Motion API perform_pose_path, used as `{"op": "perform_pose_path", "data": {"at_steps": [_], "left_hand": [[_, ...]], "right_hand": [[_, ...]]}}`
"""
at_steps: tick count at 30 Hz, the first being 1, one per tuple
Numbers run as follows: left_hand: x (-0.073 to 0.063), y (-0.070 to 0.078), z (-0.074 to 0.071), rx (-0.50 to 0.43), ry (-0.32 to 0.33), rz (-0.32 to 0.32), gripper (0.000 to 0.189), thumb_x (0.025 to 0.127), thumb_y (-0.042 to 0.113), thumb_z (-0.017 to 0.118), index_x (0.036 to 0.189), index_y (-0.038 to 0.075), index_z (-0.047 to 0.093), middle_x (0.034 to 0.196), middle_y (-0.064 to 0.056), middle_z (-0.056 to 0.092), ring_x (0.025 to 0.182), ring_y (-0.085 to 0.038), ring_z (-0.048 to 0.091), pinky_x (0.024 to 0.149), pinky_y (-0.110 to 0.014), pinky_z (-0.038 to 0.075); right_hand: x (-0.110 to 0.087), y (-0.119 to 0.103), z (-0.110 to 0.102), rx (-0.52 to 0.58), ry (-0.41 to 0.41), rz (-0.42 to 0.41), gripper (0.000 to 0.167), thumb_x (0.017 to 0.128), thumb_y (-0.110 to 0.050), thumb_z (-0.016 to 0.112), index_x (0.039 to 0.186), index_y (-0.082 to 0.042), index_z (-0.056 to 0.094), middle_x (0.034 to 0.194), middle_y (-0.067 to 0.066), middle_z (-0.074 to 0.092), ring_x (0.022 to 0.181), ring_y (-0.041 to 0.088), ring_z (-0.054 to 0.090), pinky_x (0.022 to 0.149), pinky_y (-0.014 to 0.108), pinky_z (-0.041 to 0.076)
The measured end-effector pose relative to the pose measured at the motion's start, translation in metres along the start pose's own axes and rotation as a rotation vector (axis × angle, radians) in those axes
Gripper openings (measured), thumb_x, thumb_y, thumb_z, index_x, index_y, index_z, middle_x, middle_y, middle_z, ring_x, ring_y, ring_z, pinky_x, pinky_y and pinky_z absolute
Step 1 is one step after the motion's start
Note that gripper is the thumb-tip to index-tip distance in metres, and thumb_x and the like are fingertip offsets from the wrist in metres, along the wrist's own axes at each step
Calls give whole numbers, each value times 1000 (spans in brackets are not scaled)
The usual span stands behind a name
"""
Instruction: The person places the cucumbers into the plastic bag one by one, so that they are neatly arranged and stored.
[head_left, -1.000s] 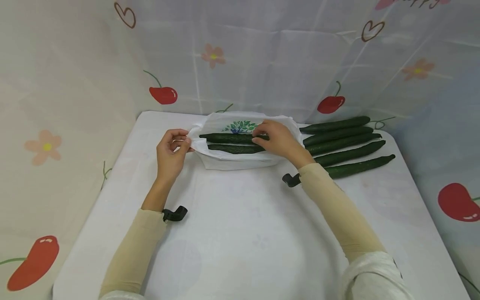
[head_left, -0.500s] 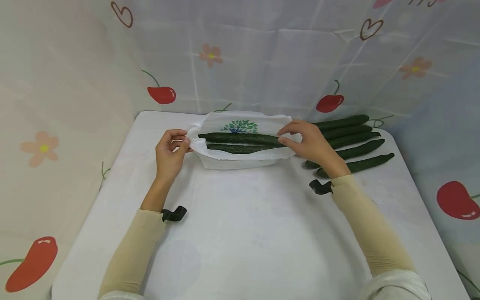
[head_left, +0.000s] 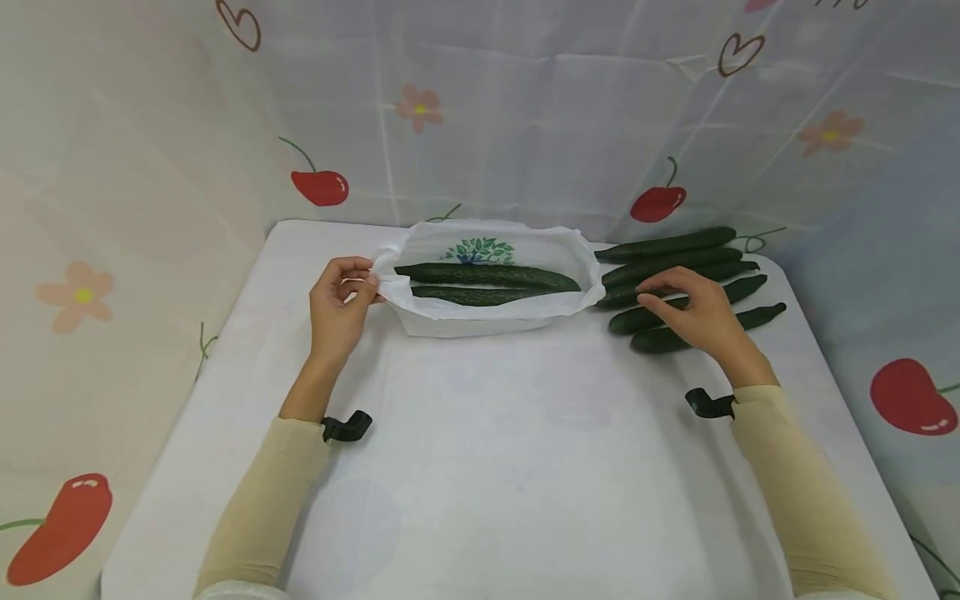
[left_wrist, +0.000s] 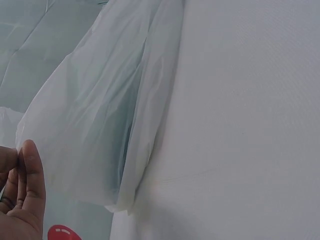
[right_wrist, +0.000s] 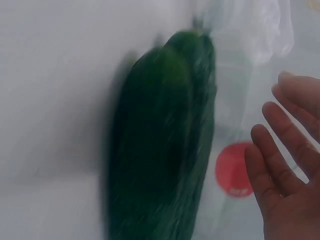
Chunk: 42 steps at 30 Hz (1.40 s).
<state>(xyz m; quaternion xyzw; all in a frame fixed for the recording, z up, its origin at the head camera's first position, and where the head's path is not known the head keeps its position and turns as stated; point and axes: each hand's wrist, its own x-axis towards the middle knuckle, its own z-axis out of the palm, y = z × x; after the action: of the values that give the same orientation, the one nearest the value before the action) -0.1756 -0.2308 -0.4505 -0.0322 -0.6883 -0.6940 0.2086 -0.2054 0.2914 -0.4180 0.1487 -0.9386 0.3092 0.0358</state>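
A white plastic bag with a green and blue tree print lies with its mouth spread on the table. Two cucumbers rest inside it, side by side. My left hand pinches the bag's left edge between thumb and fingers; the left wrist view shows this hand at the thin plastic. Over the loose cucumbers to the right of the bag, my right hand hovers with nothing in it. In the right wrist view its fingers are spread apart beside the blurred cucumbers.
Several loose cucumbers lie in a fanned row at the table's back right. The white table meets a printed curtain behind, with curtain sides at left and right.
My right hand has left the cucumbers in the bag and moved right, over the loose cucumbers. The left hand stays at the bag's edge.
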Motion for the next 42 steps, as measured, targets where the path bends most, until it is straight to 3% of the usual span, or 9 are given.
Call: {"op": "perform_pose_path", "data": {"at_steps": [4,7,12,15,19,22,26,35,42], "left_hand": [[0,0,0,5,-3,0,23,101,-6,66,123,-9,64,103,-1,63,80,-9,66,75,-21,68],[1,0,0,7,-3,-1,23,101,-6,66,123,-10,64,104,-2,63,80,-9,66,76,-22,68],[1,-3,1,29,-4,-5,23,102,-4,66,124,-8,64,104,0,63,81,-8,66,77,-21,68],[1,-4,0,38,-2,-8,22,102,-4,66,124,-6,65,105,0,63,81,-8,66,77,-22,69],[0,-4,0,42,0,-10,21,102,-4,66,123,-5,65,105,0,63,81,-8,66,77,-22,69],[0,-5,0,34,-1,-10,21,102,-4,66,123,-5,66,105,0,63,81,-8,66,76,-22,69],[1,-6,1,19,-4,-10,21,101,-5,66,122,-5,66,104,0,64,80,-8,66,76,-22,68],[0,-5,1,41,-4,0,21,101,-5,66,122,-5,65,103,0,64,79,-7,66,75,-22,68],[0,-3,-1,47,-5,7,21,101,-6,67,122,-5,65,103,0,64,80,-6,66,75,-22,69]], "right_hand": [[-17,26,-15,-25,-7,56,29,104,-32,74,126,-14,76,130,13,69,127,40,60,108,68,48],[-27,48,-27,-60,14,85,29,103,-30,75,126,-13,76,131,16,69,125,29,59,106,65,48],[-41,86,-45,-85,80,134,28,100,-32,79,122,-15,79,121,-8,72,109,-15,48,98,35,46],[-48,105,-54,-56,102,149,28,98,-30,81,119,-12,79,110,-30,65,106,-23,44,89,16,39],[-55,118,-61,-49,97,209,33,97,-33,82,121,-10,79,111,-31,63,110,-9,53,89,15,39],[-58,123,-64,-49,25,312,48,97,-46,80,131,-12,74,135,-5,64,130,19,53,102,40,47],[-60,126,-67,-18,-109,418,68,96,-59,76,146,-14,63,166,24,41,151,49,32,109,76,39],[-55,127,-62,-10,-183,439,78,91,-60,81,151,-16,58,174,26,31,159,53,24,116,84,31],[-50,126,-56,-49,-183,357,74,90,-50,87,148,-12,61,167,32,37,151,58,30,113,83,32]]}}
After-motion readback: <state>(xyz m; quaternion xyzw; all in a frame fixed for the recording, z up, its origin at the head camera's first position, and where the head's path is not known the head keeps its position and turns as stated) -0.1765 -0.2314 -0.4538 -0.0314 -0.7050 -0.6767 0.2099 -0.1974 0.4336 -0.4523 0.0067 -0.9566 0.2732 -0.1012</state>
